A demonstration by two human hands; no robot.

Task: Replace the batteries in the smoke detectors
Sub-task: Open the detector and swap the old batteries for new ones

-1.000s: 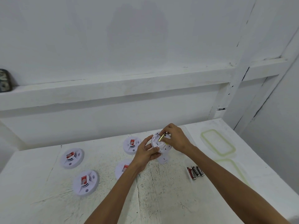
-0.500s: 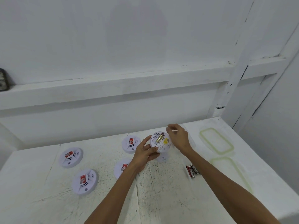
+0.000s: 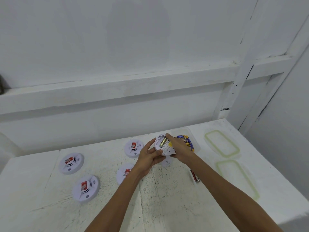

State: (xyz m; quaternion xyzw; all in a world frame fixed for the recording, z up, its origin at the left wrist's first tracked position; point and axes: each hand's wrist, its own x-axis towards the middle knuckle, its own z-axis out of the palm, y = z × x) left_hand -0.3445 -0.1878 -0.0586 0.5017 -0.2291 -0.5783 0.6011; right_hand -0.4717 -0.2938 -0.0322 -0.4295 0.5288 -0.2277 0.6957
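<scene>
Right fingertips (image 3: 168, 136) sit at the far end of the gold battery (image 3: 163, 141), pressed together on the upper rim of the open detector (image 3: 164, 146), while the rest of the right hand (image 3: 179, 149) curls round the detector's right side. The battery lies in its bay with its long axis running from near-left to far-right, so it points straight up at those fingertips; that line is what the seating push looks set to follow, a judgement only. The left hand (image 3: 149, 157) cups the detector from below and to the left, thumb spread across the label face, fingers wrapped under, holding it tilted toward the camera above the table (image 3: 175, 198). The right hand is plainly the nearer one to the battery's end; whether a finger actually touches the battery I cannot tell. Beyond the right hand, a clear tub (image 3: 195, 143) holds fresh battery packs (image 3: 185, 139). Near the right forearm, spent batteries (image 3: 195, 176) lie on the table. Out left, four more detectors wait face up, the closest (image 3: 124, 173) just beside the left wrist.
</scene>
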